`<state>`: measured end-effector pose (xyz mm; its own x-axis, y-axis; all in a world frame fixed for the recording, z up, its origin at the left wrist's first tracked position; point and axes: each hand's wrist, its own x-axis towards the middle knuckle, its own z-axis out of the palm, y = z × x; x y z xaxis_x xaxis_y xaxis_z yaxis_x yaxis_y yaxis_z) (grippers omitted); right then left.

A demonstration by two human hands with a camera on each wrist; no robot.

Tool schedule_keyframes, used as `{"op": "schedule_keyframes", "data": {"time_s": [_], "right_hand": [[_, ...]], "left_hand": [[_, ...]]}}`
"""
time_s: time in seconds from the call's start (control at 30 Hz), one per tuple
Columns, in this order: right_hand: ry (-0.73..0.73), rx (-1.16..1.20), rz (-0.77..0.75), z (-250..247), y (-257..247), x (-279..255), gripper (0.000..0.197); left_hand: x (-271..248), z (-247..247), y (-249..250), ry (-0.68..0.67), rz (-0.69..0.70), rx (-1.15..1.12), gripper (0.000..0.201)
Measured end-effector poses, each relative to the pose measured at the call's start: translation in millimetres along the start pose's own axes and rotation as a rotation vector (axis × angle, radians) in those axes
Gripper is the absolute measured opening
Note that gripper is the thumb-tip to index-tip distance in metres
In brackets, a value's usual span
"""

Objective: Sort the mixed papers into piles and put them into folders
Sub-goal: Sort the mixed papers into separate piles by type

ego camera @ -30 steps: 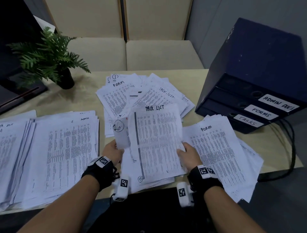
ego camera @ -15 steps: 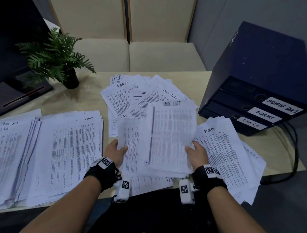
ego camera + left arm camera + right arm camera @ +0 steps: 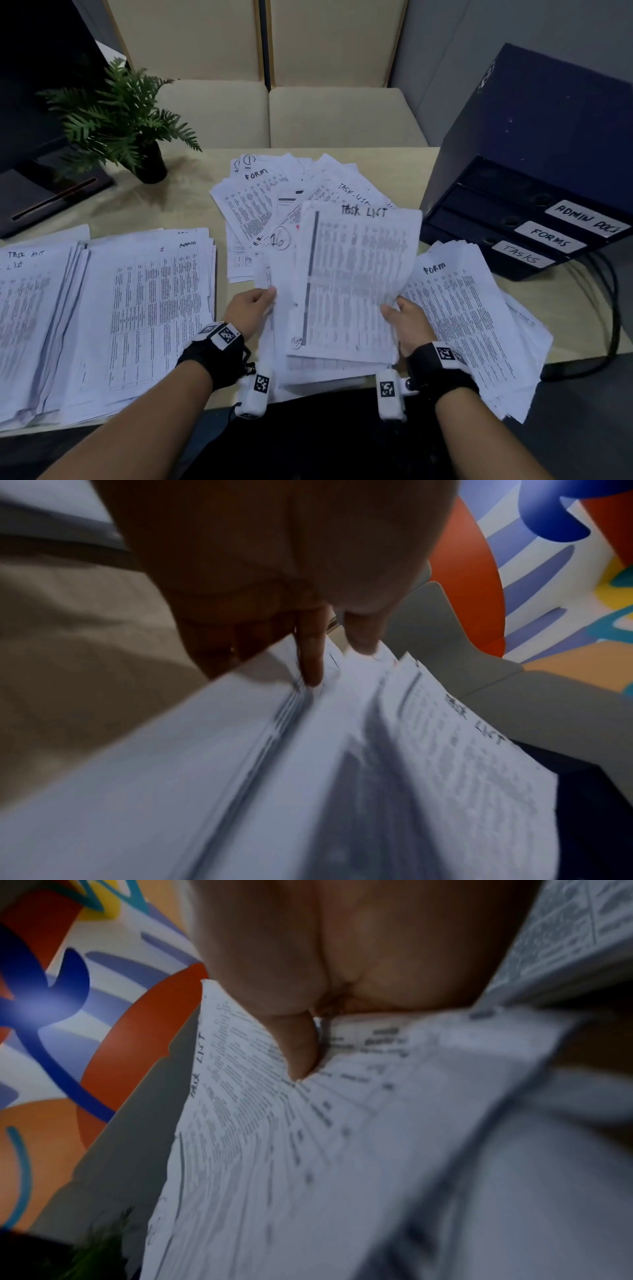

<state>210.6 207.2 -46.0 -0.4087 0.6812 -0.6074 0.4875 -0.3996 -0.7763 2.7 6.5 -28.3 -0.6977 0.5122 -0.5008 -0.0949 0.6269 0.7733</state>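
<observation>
- Head: left hand (image 3: 251,310) pinches the left edge of the task-list sheets (image 3: 352,281); right hand (image 3: 407,320) grips their right edge, thumb on top. The sheets are held tilted over the near middle of the worktop (image 3: 154,212).
- Head: mixed heap (image 3: 260,202) behind them. Admin pile (image 3: 147,301) to the left, form pile (image 3: 462,308) to the right, just beside the drawer box (image 3: 548,137) labelled ADMIN DOCS, FORMS, TASKS. Plant (image 3: 116,120) at far left.
- Left wrist: blurred. Fingers (image 3: 310,653) clamp fanned sheet edges, one on top, the rest underneath.
- Right wrist: thumb (image 3: 298,1047) presses on the "TASK LIST" page; other fingers hidden under paper.
</observation>
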Motion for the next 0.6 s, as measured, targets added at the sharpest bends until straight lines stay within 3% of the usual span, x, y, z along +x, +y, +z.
{"op": "schedule_keyframes", "data": {"time_s": [0.1, 0.23, 0.3, 0.37, 0.43, 0.53, 0.6], "right_hand": [[-0.045, -0.022, 0.009, 12.0, 5.2, -0.8, 0.014], [0.334, -0.174, -0.064, 0.4, -0.1, 1.6, 0.016], [0.422, -0.137, -0.086, -12.0, -2.7, 3.7, 0.006], [0.366, -0.207, -0.101, -16.7, -1.7, 4.0, 0.006], [0.21, -0.301, -0.107, -12.0, 1.3, -0.7, 0.014], [0.003, -0.399, -0.103, 8.5, 2.9, -11.0, 0.029], [-0.063, -0.423, -0.116, 18.6, 6.6, -9.6, 0.026]], "left_hand": [[5.1, 2.6, -2.2, 0.002, -0.041, -0.006, 0.029], [8.0, 1.3, -5.1, 0.061, -0.099, 0.018, 0.032], [8.3, -0.2, -7.3, 0.08, -0.109, 0.037, 0.033], [6.9, 1.1, -7.7, 0.084, -0.131, 0.054, 0.034], [2.3, 4.2, -2.0, 0.067, -0.146, 0.026, 0.033], [-5.5, 10.7, 8.1, 0.041, -0.108, 0.053, 0.05], [-10.9, 12.6, 14.7, 0.044, -0.038, 0.099, 0.03]]}}
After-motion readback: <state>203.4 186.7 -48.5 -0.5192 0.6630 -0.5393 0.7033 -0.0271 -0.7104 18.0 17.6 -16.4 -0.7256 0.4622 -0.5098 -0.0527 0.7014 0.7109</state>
